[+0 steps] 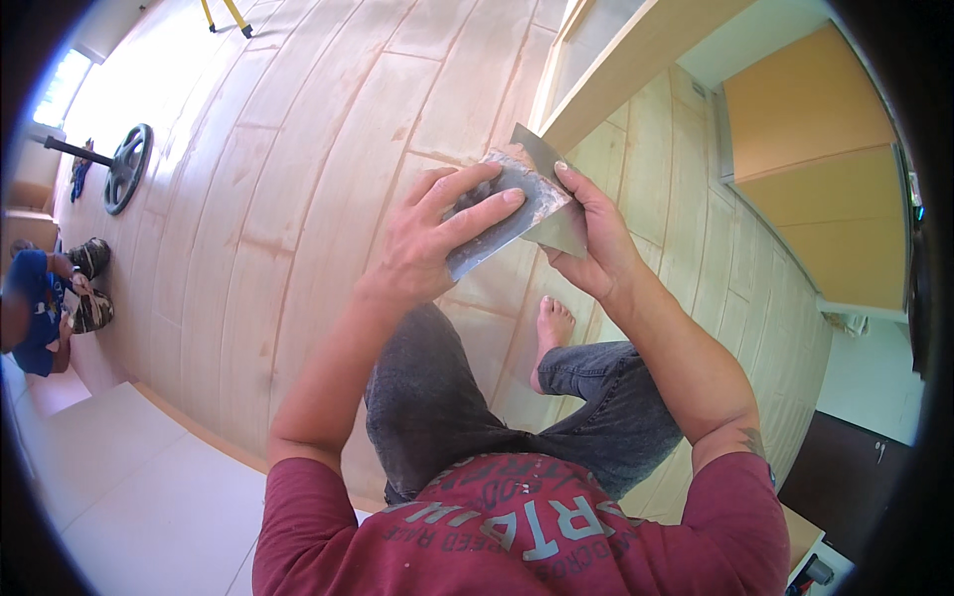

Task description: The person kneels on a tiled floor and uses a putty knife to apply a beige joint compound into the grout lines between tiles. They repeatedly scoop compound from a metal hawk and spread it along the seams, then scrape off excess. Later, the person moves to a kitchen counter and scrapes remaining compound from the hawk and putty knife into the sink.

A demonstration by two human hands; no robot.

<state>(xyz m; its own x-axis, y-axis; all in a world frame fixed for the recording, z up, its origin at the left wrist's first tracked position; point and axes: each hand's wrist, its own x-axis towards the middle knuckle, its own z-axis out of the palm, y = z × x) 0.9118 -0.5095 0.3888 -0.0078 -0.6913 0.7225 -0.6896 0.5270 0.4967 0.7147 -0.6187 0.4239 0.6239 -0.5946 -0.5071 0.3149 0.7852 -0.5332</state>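
My left hand [422, 233] grips a grey plate [487, 243] smeared with pinkish-white paste, its fingers spread across the upper face. Pressed against that plate's right side is a thin metal scraper [566, 231], roughly four-sided. My right hand [603, 238] pinches the scraper, thumb on top and the other fingers underneath. A lump of paste [515, 154] sits near the far edge, where the two pieces overlap. Both are held above the floor in front of my knees. The left thumb and the undersides of the tools are hidden.
Plank-patterned flooring [338, 129] has pinkish paste along its joints. A pale wooden frame [636, 70] rises just beyond my right hand. Tan cabinet panels [815, 159] stand to the right. At far left are a black round-based stand [129, 169] and a crouching person [45, 308]. Yellow legs [237, 15] show at the top.
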